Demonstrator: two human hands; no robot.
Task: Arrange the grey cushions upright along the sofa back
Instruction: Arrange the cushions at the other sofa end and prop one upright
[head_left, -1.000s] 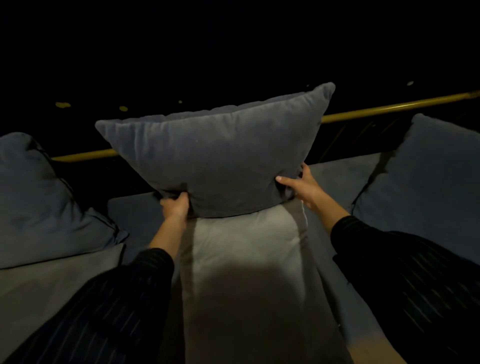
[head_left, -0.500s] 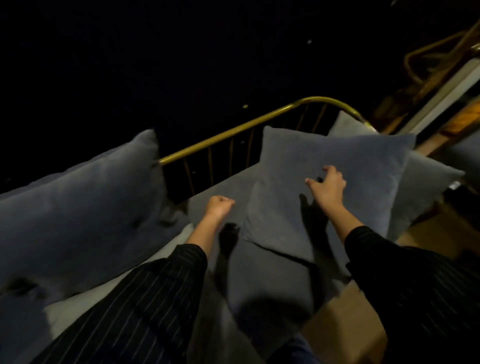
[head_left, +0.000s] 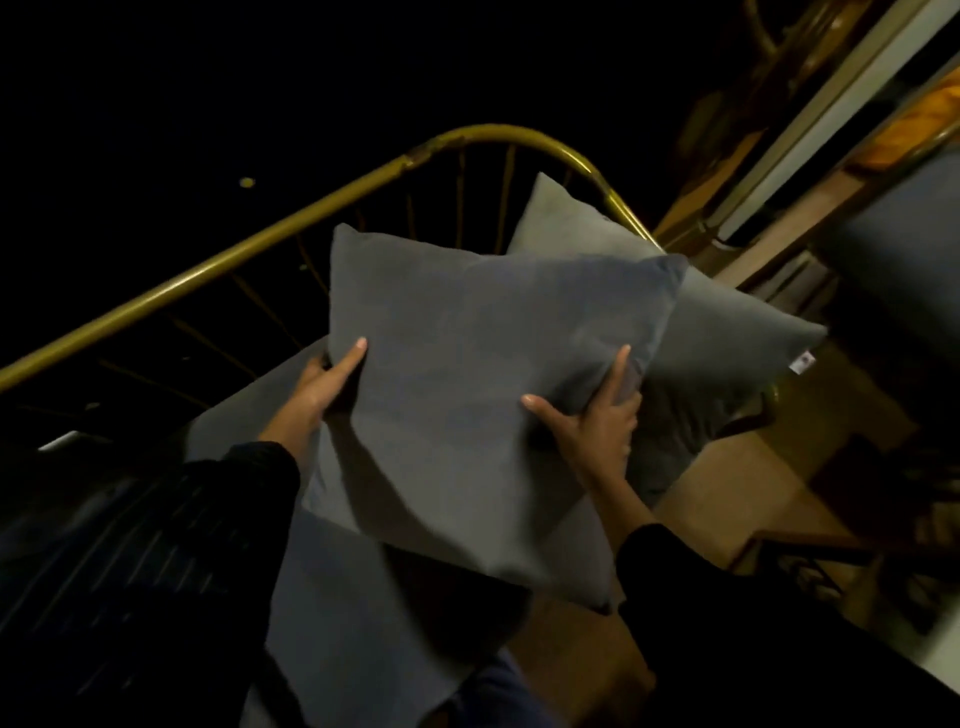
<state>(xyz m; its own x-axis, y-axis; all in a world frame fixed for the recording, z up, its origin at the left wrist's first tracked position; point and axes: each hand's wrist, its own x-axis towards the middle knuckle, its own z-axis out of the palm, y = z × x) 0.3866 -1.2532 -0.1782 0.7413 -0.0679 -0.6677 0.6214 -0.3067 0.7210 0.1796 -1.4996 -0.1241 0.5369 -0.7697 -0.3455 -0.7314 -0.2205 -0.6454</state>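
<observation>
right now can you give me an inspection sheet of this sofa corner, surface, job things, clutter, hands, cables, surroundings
surface: grey padded sofa seat, dimly lit, partly covered by cushions.
job's things: square grey fabric cushion held up, tilted, in front of the curved brass-coloured metal sofa rail; a second, lighter grey cushion with a small white tag sits behind it in the rail's corner.
clutter: nothing seen.
grippers: left hand grips the held cushion's left edge; right hand grips its right edge, thumb on the front face.
cables: nothing seen.
surroundings: wooden floor to the right; pale frame upper right; beyond the rail too dark to tell.
</observation>
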